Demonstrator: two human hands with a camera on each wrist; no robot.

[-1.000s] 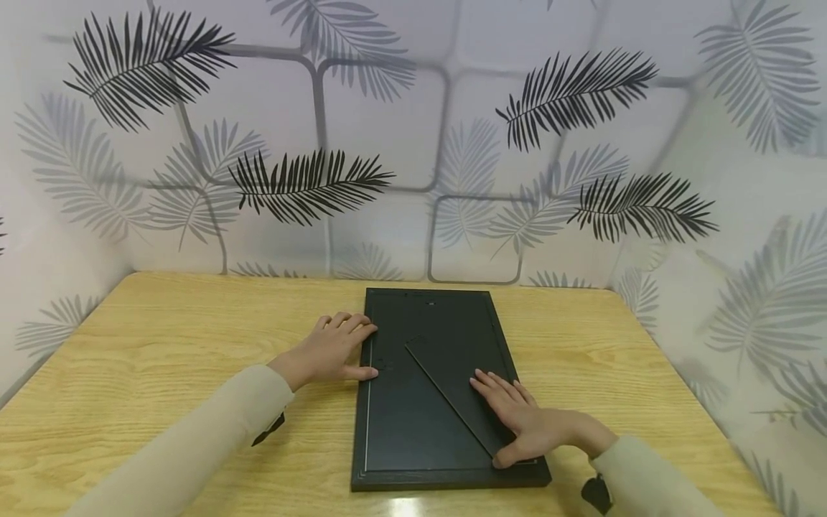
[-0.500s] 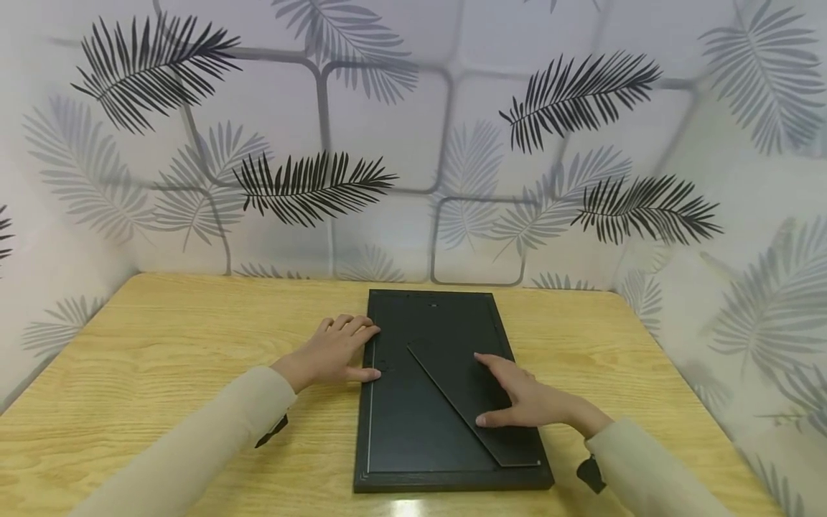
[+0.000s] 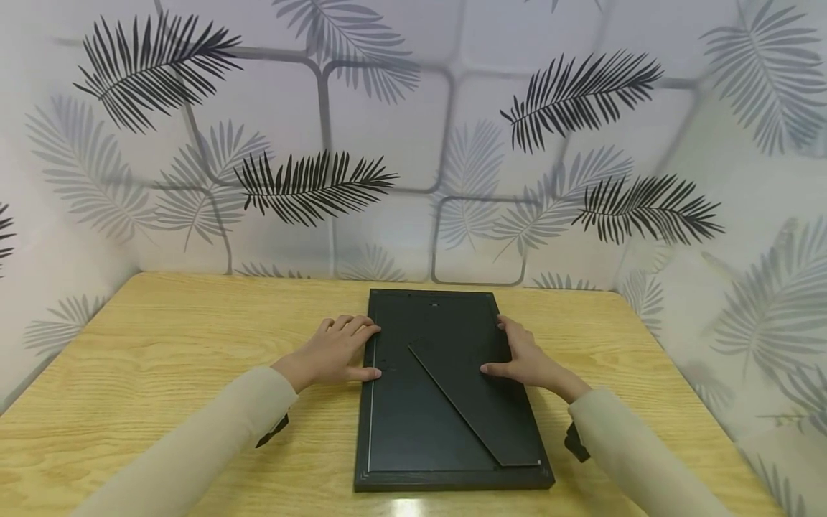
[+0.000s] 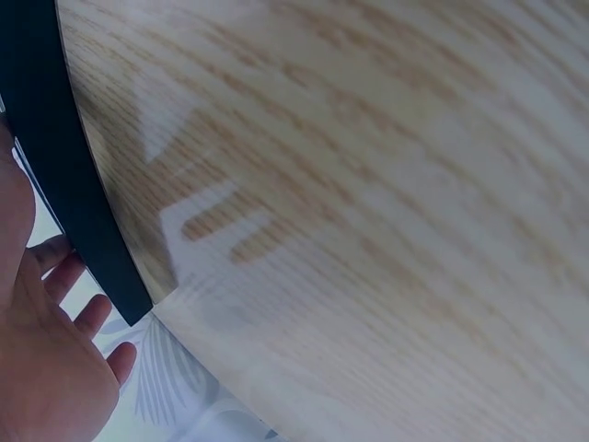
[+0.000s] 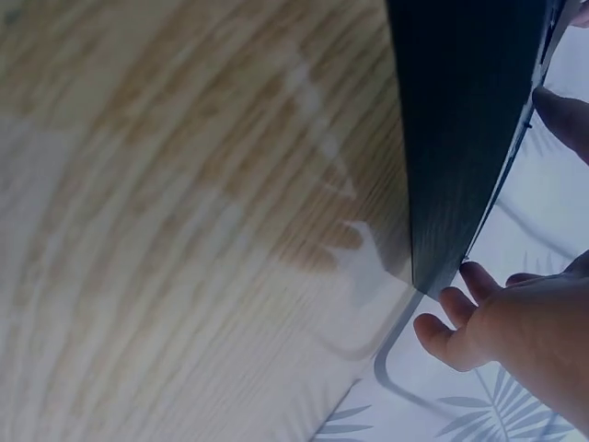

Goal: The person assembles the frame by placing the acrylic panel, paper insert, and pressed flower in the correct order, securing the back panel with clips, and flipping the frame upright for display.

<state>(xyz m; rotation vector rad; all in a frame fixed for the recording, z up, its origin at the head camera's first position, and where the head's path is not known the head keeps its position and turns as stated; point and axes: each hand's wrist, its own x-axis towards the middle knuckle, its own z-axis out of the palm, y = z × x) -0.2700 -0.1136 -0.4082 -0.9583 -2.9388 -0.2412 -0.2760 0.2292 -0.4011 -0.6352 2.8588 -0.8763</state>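
**On the wooden table, two hands frame a frame!**

Flat on the wood, dark back upward, lies the picture frame, near the table's middle. At its ten o'clock, here's the left hand: fingers loosely bent over the side, thumb spread apart onto the rim, touching without clutching. Across at two o'clock, it's the right hand, thumb laid on the dark back, fingers at the side edge, relaxed too. Between them a slanting support leg runs from near the centre toward five o'clock. Up at twelve, a small bright fitting! Pale sleeves reach in from eight and four o'clock; beyond the table, at twelve, stands a leaf-patterned backdrop.
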